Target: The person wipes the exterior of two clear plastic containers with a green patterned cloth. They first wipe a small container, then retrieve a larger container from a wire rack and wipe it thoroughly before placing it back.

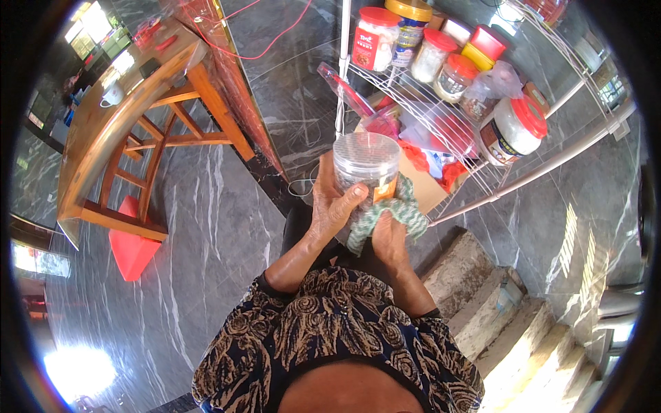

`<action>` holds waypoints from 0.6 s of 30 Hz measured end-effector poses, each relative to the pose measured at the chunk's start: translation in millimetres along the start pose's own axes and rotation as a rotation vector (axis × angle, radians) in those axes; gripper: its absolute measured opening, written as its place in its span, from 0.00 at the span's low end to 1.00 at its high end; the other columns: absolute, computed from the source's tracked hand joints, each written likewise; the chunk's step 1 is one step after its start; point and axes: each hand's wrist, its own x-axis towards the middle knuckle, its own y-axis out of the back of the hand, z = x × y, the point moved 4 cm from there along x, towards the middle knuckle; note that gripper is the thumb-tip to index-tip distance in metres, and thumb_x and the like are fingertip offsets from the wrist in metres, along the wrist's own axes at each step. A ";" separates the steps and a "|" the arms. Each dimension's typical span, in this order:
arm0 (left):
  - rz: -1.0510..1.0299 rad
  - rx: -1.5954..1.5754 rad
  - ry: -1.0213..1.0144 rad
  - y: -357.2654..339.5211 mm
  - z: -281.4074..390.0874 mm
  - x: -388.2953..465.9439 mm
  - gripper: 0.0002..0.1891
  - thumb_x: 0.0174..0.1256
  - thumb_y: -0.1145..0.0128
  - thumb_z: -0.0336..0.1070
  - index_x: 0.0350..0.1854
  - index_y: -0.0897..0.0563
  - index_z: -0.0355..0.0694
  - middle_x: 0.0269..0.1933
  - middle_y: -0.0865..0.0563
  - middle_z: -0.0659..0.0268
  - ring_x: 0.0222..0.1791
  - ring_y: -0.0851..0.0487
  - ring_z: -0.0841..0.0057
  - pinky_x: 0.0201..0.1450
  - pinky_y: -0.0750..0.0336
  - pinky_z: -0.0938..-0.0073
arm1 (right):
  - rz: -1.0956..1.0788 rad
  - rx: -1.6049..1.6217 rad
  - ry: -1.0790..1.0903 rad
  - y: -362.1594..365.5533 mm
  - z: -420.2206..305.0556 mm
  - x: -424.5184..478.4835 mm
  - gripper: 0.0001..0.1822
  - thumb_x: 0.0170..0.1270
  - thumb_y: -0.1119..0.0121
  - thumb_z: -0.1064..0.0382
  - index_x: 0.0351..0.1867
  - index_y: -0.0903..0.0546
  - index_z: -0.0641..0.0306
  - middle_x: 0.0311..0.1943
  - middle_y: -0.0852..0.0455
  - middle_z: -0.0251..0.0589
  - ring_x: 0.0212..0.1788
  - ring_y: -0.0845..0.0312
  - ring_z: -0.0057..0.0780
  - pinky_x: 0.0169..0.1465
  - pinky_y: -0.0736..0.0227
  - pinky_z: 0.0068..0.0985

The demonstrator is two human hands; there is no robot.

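Observation:
A clear plastic jar with a clear lid and an orange label is held up in front of my body. Its lower part contains something dark that I cannot identify. My left hand grips the jar's left side, thumb across the front. In my right hand is a green and white cloth, pressed against the jar's lower right side. The cloth covers part of the jar's base.
A white wire shelf rack ahead carries several red-lidded jars and a gold-lidded can. Below them sits an open cardboard box. Rough steps lie at right. A wooden table and red stool stand left.

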 end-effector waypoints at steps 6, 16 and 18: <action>-0.098 -0.029 0.139 -5.5 -9.4 -8.1 0.34 0.51 0.37 0.48 0.54 0.35 0.31 0.48 0.26 0.61 0.50 0.30 0.78 0.53 0.36 0.76 | 0.068 0.379 0.013 14.1 28.6 28.4 0.28 0.69 0.74 0.48 0.45 0.27 0.71 0.40 0.21 0.47 0.43 0.27 0.32 0.47 0.33 0.29; -0.110 -0.080 0.281 -6.5 -26.6 -16.0 0.33 0.56 0.43 0.53 0.54 0.34 0.29 0.47 0.24 0.59 0.49 0.29 0.76 0.53 0.36 0.75 | -0.082 1.204 -0.175 12.8 20.5 49.5 0.24 0.67 0.63 0.46 0.51 0.33 0.66 0.41 0.22 0.44 0.41 0.23 0.32 0.45 0.27 0.28; -0.063 -0.142 0.216 -8.2 -17.5 -8.9 0.32 0.56 0.43 0.52 0.53 0.34 0.29 0.46 0.24 0.60 0.48 0.28 0.78 0.52 0.35 0.76 | -0.113 1.072 -0.146 9.6 19.2 45.7 0.26 0.67 0.65 0.45 0.54 0.35 0.65 0.46 0.25 0.42 0.46 0.27 0.29 0.48 0.29 0.25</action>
